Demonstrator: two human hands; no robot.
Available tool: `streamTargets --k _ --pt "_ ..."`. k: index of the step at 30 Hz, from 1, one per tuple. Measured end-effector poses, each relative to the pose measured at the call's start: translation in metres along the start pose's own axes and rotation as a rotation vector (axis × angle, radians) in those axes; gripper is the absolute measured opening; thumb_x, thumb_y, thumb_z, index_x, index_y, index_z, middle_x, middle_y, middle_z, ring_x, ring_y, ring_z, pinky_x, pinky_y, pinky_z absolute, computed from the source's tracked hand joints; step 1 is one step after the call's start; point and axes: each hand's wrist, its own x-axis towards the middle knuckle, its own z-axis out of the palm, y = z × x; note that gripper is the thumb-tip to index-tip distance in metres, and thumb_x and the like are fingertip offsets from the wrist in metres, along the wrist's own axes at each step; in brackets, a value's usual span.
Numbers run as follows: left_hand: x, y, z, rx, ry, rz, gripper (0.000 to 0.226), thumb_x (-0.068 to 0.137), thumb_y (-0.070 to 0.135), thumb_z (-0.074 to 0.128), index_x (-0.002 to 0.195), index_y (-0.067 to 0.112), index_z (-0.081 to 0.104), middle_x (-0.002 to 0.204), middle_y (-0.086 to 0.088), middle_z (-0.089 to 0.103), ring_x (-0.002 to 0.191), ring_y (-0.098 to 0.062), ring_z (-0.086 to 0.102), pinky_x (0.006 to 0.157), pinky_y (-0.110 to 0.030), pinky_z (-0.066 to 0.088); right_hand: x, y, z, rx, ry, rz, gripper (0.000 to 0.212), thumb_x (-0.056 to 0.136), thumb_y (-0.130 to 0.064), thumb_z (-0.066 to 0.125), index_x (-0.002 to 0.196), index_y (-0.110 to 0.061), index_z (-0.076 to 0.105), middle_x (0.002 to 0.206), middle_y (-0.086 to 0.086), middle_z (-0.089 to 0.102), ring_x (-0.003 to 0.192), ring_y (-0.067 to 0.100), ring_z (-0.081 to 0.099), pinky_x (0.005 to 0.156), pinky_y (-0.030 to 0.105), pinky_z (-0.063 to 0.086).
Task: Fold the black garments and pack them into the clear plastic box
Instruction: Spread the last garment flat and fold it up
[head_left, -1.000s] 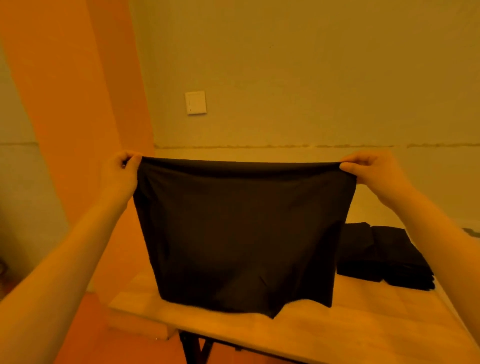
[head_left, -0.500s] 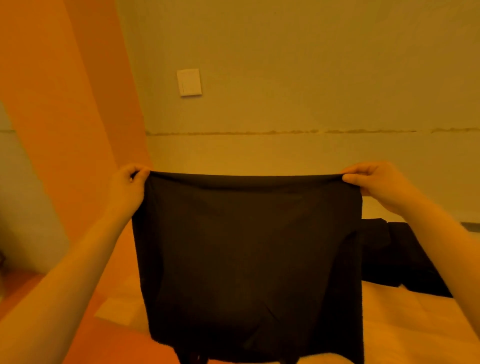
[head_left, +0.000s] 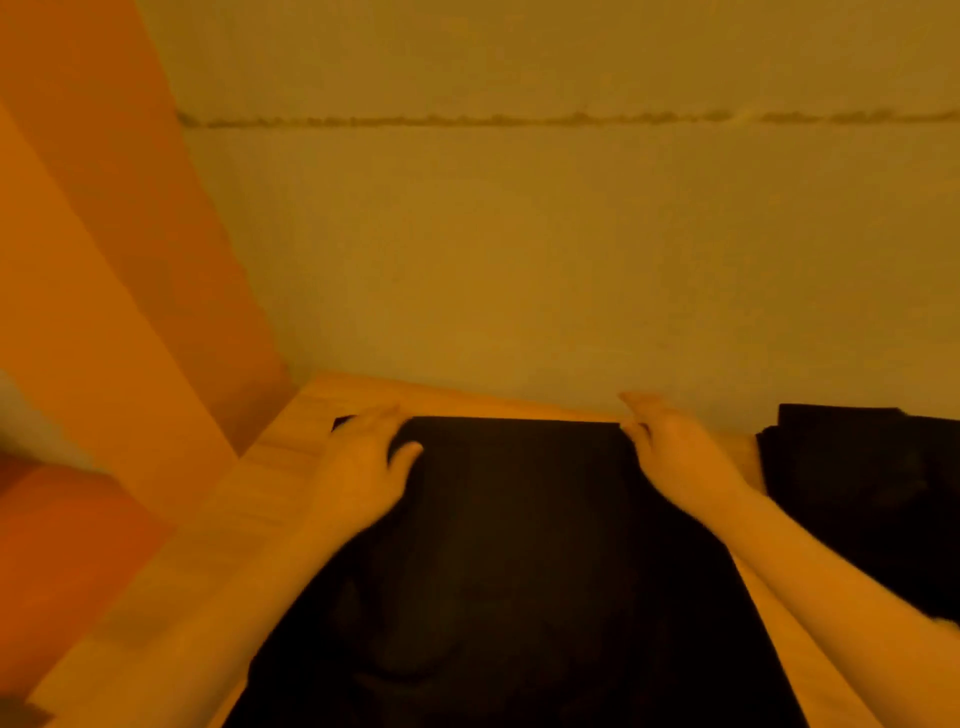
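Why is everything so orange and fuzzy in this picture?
Head view: warm, dim light tints the wall and wooden table orange-yellow; the left hand and right hand look smeared by motion blur; the black garment is so dark its folds barely show; the wide lens bends the wall's edges.

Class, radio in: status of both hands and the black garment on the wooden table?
Left hand, right hand open at far corners. Black fabric garment flat on wooden table. Folded black pile right, apart.

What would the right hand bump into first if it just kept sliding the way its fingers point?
Probably the wall: the right hand points over the table's far edge with nothing visible between, though depth is unclear.
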Motion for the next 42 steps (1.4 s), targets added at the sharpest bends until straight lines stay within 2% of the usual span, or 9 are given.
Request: streamTargets --k 5,18,23,28,31,34,37,40,42 --pt "-0.013 -0.012 0.035 0.280 -0.376 -0.199 0.064 0.097 0.052 0.021 0.150 0.022 0.004 0.158 -0.001 -0.004 0.145 -0.019 -0.008 0.116 -0.043 -0.001 -0.007 0.008 0.030 -0.311 -0.341 0.001 0.062 0.098 -0.045 0.029 0.149 -0.018 0.006 0.157 -0.001 0.002 0.144 0.014 0.000 0.116 0.035 0.006" --pt "-0.041 0.018 0.000 0.245 -0.452 -0.107 0.071 0.089 0.066 0.011 0.148 0.030 -0.007 0.154 0.004 -0.018 0.142 -0.016 -0.018 0.115 -0.044 -0.006 -0.072 -0.009 0.005 -0.196 -0.340 -0.093 0.065 0.095 -0.050 0.028 0.146 -0.027 -0.005 0.154 -0.009 -0.009 0.141 0.009 -0.011 0.116 0.033 0.000" --pt "-0.129 0.019 0.004 0.296 -0.461 -0.108 0.111 0.032 0.079 -0.043 0.135 0.041 -0.022 0.141 0.009 -0.030 0.131 -0.013 -0.028 0.109 -0.036 -0.011 -0.126 0.019 0.012 -0.322 -0.408 -0.118 0.110 0.034 -0.080 -0.041 0.133 -0.036 -0.019 0.144 -0.015 -0.023 0.131 0.002 -0.022 0.110 0.027 -0.008" --pt "-0.139 0.014 0.001 0.272 -0.412 -0.074 0.104 0.040 0.080 -0.040 0.134 0.043 -0.017 0.144 0.011 -0.025 0.135 -0.015 -0.024 0.107 -0.035 -0.012 -0.140 0.026 0.005 -0.337 -0.377 -0.095 0.109 0.035 -0.078 -0.042 0.132 -0.033 -0.020 0.147 -0.012 -0.021 0.132 0.003 -0.021 0.112 0.028 -0.006" --pt "-0.145 0.021 -0.006 0.284 -0.440 -0.086 0.104 0.045 0.083 -0.034 0.138 0.037 -0.018 0.144 0.008 -0.026 0.135 -0.018 -0.025 0.107 -0.038 -0.014 -0.151 0.010 -0.006 -0.318 -0.367 -0.075 0.076 0.070 -0.073 -0.007 0.131 -0.029 -0.021 0.152 -0.009 -0.017 0.136 0.006 -0.018 0.115 0.032 -0.003" --pt "-0.167 0.041 -0.006 0.358 -0.476 0.004 0.079 0.084 0.070 -0.005 0.147 0.028 0.019 0.154 0.000 0.020 0.141 -0.024 0.011 0.112 -0.046 0.012 -0.173 -0.020 -0.002 -0.250 -0.338 -0.222 0.062 0.091 -0.059 0.023 0.132 -0.035 -0.017 0.143 -0.016 -0.020 0.134 0.002 -0.019 0.113 0.029 -0.006" --pt "-0.193 0.050 0.009 0.351 -0.498 0.045 0.056 0.096 0.057 0.010 0.141 0.033 0.032 0.142 0.008 0.042 0.129 -0.019 0.044 0.108 -0.040 0.030 -0.195 -0.033 0.021 -0.260 -0.463 -0.389 0.090 0.056 -0.082 -0.020 0.132 -0.035 -0.018 0.140 -0.018 -0.023 0.134 0.005 -0.022 0.111 0.030 -0.011" --pt "-0.205 0.054 0.004 0.303 -0.491 0.038 0.054 0.095 0.059 0.007 0.146 0.041 0.004 0.149 0.006 0.030 0.135 -0.019 0.033 0.104 -0.041 0.028 -0.205 -0.022 0.027 -0.311 -0.530 -0.396 0.105 0.037 -0.076 -0.036 0.132 -0.037 -0.020 0.142 -0.015 -0.026 0.135 0.007 -0.023 0.108 0.030 -0.015" --pt "-0.208 0.052 0.002 0.259 -0.436 0.132 0.060 0.083 0.068 -0.004 0.138 0.048 -0.014 0.153 0.013 -0.006 0.143 -0.017 -0.005 0.112 -0.041 0.001 -0.211 -0.015 0.018 -0.296 -0.548 -0.391 0.093 0.047 -0.074 -0.024 0.133 -0.039 -0.019 0.144 -0.016 -0.025 0.136 0.005 -0.023 0.108 0.028 -0.015"
